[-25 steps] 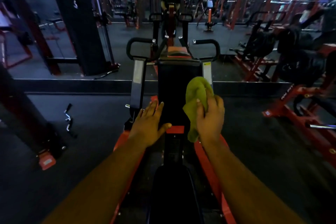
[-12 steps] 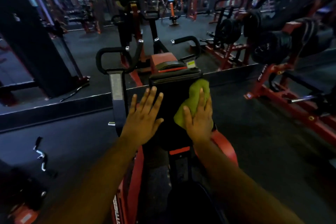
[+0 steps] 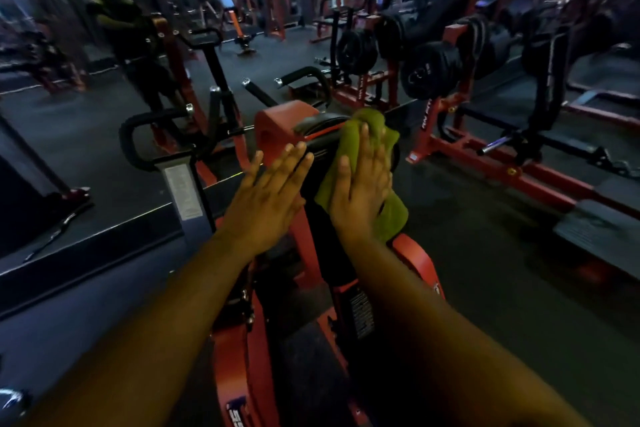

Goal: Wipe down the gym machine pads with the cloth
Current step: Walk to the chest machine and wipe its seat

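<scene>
Fingers (image 3: 363,149) of the right hand (image 3: 360,191) lie straight and together, pressing the green cloth (image 3: 360,135) flat on the black pad (image 3: 322,149); the left hand (image 3: 266,198) is flat with fingers spread, maybe touching the pad's side

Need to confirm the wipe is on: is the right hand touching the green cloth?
Touching. The head view shows the right hand lying flat, fingers straight, on the green cloth against the pad.

place: gym | cues: weight plates (image 3: 429,74), red machine frames (image 3: 498,152), rubber floor (image 3: 485,253)
</scene>
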Demonstrator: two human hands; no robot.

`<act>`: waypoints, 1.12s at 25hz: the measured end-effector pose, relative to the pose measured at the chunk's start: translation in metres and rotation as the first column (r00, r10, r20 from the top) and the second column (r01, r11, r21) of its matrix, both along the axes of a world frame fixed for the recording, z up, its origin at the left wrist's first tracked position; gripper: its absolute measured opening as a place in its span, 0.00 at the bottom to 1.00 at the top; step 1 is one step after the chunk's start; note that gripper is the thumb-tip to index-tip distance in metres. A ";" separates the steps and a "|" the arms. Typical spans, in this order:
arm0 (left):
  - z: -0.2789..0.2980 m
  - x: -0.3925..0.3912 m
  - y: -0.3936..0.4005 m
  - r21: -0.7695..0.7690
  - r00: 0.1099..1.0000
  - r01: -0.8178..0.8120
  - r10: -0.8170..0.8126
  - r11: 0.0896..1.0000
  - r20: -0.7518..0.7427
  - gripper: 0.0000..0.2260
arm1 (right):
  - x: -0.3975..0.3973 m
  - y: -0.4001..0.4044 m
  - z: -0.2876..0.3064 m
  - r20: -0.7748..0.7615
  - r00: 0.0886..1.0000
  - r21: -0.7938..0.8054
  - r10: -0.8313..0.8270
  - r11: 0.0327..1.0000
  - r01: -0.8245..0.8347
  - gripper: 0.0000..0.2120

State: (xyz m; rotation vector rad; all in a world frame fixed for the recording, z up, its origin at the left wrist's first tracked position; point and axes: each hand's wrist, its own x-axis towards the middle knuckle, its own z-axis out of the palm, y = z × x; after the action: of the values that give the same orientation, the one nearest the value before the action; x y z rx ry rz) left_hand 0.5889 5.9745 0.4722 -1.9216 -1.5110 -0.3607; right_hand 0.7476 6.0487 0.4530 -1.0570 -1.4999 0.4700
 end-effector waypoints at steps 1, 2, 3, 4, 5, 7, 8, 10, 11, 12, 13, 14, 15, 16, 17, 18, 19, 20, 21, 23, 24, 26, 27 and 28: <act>0.007 -0.003 0.001 -0.036 0.999 0.032 -0.031 0.999 0.011 0.30 | -0.005 0.000 0.011 0.006 1.000 0.002 -0.014 1.000 0.014 0.27; 0.012 -0.005 0.001 -0.073 0.998 0.056 -0.056 0.996 0.007 0.30 | -0.009 -0.001 0.013 0.033 0.999 0.008 -0.030 1.000 0.030 0.27; 0.016 -0.009 0.001 -0.107 0.998 0.069 -0.070 0.992 -0.008 0.30 | -0.012 -0.005 0.004 0.069 0.997 0.017 -0.040 0.999 0.038 0.27; 0.017 -0.012 0.000 -0.129 0.997 0.065 -0.069 0.989 -0.028 0.32 | -0.014 -0.011 -0.013 0.105 0.994 0.025 -0.042 0.999 0.040 0.28; 0.017 -0.014 -0.001 -0.140 0.997 0.049 -0.057 0.989 -0.053 0.34 | -0.017 -0.019 -0.037 0.143 0.988 0.029 -0.052 0.998 0.048 0.29; 0.015 -0.012 -0.002 -0.132 0.994 0.014 -0.027 0.991 -0.104 0.40 | -0.016 -0.039 -0.095 0.186 0.979 -0.019 -0.086 0.996 0.091 0.33; 0.012 -0.009 -0.002 -0.120 0.992 -0.005 -0.011 0.993 -0.129 0.42 | -0.012 -0.047 -0.122 0.170 0.981 -0.092 -0.094 0.990 0.111 0.34; 0.007 -0.004 -0.002 -0.097 0.988 -0.039 0.024 0.995 -0.156 0.46 | -0.003 -0.058 -0.154 0.041 0.992 -0.312 -0.117 0.942 0.124 0.36; 0.005 -0.001 -0.002 -0.083 0.987 -0.056 0.043 0.995 -0.158 0.47 | -0.001 -0.058 -0.156 -0.073 0.987 -0.434 -0.145 0.895 0.100 0.36; 0.002 0.002 -0.002 -0.067 0.985 -0.072 0.061 0.995 -0.162 0.47 | -0.003 -0.054 -0.149 -0.166 0.967 -0.522 -0.191 0.849 0.078 0.35; 0.001 0.003 -0.003 -0.051 0.980 -0.087 0.076 0.995 -0.183 0.47 | -0.008 -0.047 -0.133 -0.207 0.951 -0.562 -0.229 0.824 0.076 0.34; 0.000 0.005 -0.004 -0.039 0.972 -0.097 0.086 0.994 -0.219 0.46 | -0.012 -0.042 -0.111 -0.192 0.951 -0.535 -0.240 0.839 0.104 0.32; -0.002 0.007 -0.004 -0.031 0.962 -0.104 0.092 0.994 -0.258 0.45 | -0.014 -0.037 -0.089 -0.156 0.963 -0.450 -0.218 0.884 0.127 0.31; -0.003 0.009 -0.004 -0.021 0.951 -0.115 0.104 0.993 -0.292 0.44 | -0.014 -0.027 -0.071 -0.123 0.976 -0.335 -0.178 0.933 0.128 0.30; -0.004 0.012 -0.005 -0.007 0.939 -0.135 0.126 0.991 -0.320 0.44 | -0.009 -0.017 -0.056 -0.091 0.986 -0.245 -0.141 0.963 0.116 0.29; -0.006 0.014 -0.006 0.013 0.929 -0.157 0.153 0.987 -0.338 0.44 | 0.000 -0.007 -0.048 -0.048 0.992 -0.178 -0.115 0.978 0.105 0.28; -0.007 0.016 -0.005 0.033 0.921 -0.178 0.178 0.983 -0.347 0.45 | 0.010 0.003 -0.045 0.000 0.996 -0.115 -0.087 0.990 0.086 0.28; -0.009 0.018 -0.005 0.039 0.919 -0.193 0.194 0.980 -0.342 0.46 | 0.019 0.009 -0.046 0.051 0.997 -0.067 -0.054 0.996 0.058 0.29; -0.011 0.020 -0.005 0.031 0.925 -0.201 0.200 0.979 -0.324 0.46 | 0.027 0.012 -0.051 0.082 0.996 -0.060 -0.026 0.998 0.031 0.30; -0.016 0.023 -0.005 0.017 0.942 -0.195 0.192 0.981 -0.277 0.45 | 0.038 0.008 -0.072 0.055 0.998 -0.162 -0.002 0.987 0.011 0.31; -0.019 0.024 -0.006 0.001 0.952 -0.187 0.182 0.982 -0.246 0.46 | 0.041 0.002 -0.087 0.042 0.999 -0.227 0.000 0.974 0.009 0.31; -0.028 0.030 -0.010 -0.083 0.974 -0.174 0.158 0.981 -0.165 0.49 | 0.050 -0.011 -0.125 0.073 0.997 -0.319 0.008 0.948 0.015 0.33; -0.036 0.034 -0.012 -0.135 0.982 -0.165 0.150 0.977 -0.115 0.50 | 0.056 -0.016 -0.140 0.097 0.995 -0.395 0.037 0.919 0.004 0.34; -0.044 0.039 -0.015 -0.185 0.987 -0.156 0.146 0.970 -0.065 0.50 | 0.065 -0.020 -0.149 0.112 0.991 -0.483 0.077 0.876 -0.013 0.34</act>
State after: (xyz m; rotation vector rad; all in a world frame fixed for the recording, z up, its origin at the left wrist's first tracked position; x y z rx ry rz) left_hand 0.6280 5.9597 0.4279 -1.9276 -1.6972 -0.1025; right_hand 0.8122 6.0282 0.3039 -1.4645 -1.5614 0.8547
